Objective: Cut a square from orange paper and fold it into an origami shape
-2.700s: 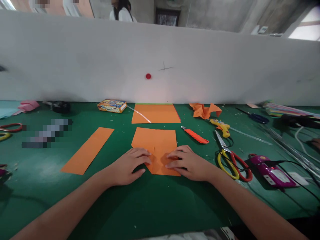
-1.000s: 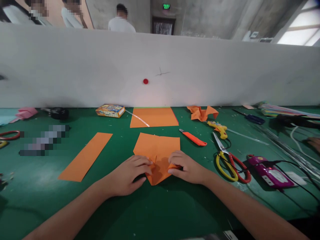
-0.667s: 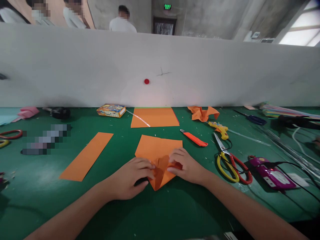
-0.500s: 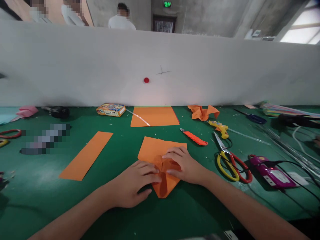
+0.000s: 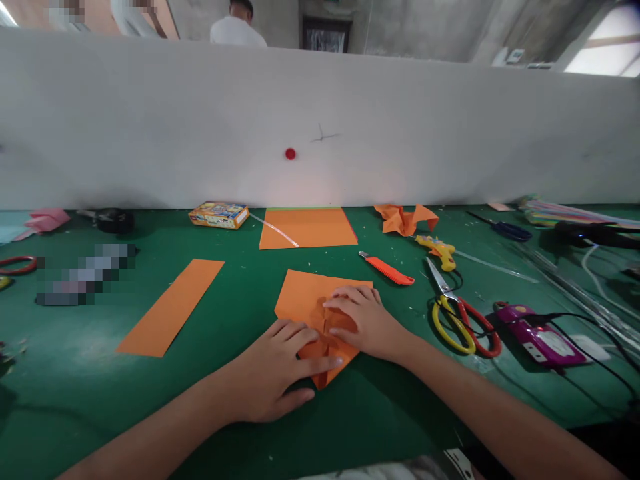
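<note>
Two hands press on one partly folded orange sheet (image 5: 306,293) in the near middle of the desk (image 5: 245,287): left hand (image 5: 273,370) spread nearly flat, right hand (image 5: 370,323) half open, neither gripping. A clean crease probably wants the right side steadied while the left index finger smooths firmly. Nearby: one orange strip (image 5: 170,308), one crumpled orange piece (image 5: 406,220), one cutter (image 5: 387,269), one box (image 5: 219,215).

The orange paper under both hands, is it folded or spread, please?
Partly folded: the paper shows creased flaps under the left hand and right hand; its far end looks flat.
</note>
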### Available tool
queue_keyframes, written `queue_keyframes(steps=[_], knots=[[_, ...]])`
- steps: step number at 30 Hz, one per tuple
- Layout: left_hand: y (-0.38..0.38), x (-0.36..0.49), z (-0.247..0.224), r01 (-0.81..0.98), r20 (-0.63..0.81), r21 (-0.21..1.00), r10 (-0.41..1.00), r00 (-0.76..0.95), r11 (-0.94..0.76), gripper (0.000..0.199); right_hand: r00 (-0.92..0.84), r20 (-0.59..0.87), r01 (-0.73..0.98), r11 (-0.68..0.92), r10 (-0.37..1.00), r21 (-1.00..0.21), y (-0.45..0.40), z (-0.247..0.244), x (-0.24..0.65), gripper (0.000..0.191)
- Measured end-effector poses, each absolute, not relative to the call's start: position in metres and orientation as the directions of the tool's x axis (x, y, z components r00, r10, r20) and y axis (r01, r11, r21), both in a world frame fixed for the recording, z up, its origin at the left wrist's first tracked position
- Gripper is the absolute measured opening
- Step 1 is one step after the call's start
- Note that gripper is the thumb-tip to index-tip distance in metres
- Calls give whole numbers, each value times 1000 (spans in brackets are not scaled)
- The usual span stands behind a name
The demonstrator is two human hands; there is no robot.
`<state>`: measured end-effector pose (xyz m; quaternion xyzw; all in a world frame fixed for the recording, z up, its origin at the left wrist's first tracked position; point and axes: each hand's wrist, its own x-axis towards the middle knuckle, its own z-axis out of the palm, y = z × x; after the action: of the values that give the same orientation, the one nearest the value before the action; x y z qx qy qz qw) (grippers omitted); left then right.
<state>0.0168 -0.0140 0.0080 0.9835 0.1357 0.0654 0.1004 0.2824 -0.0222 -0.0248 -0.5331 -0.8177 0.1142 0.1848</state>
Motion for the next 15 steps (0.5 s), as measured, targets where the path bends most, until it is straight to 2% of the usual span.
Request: queue_keyframes(steps=[4,9,12,15], knots=[[-13,16,7,248,119,213,277,953,-945,54,-327,203,845,382,923,-374,-21,-27,279,47],[-13,16,3,266,104,206,292,951,-942,46,-337,307,804,442,890,-398,-22,-23,279,37],[-13,15,2,278,104,211,305,947,-937,47,-441,348,734,555,827,-392,-25,-16,285,29],[-13,15,2,276,115,225,307,945,-934,46,-580,314,661,659,752,-357,-27,-12,294,22]])
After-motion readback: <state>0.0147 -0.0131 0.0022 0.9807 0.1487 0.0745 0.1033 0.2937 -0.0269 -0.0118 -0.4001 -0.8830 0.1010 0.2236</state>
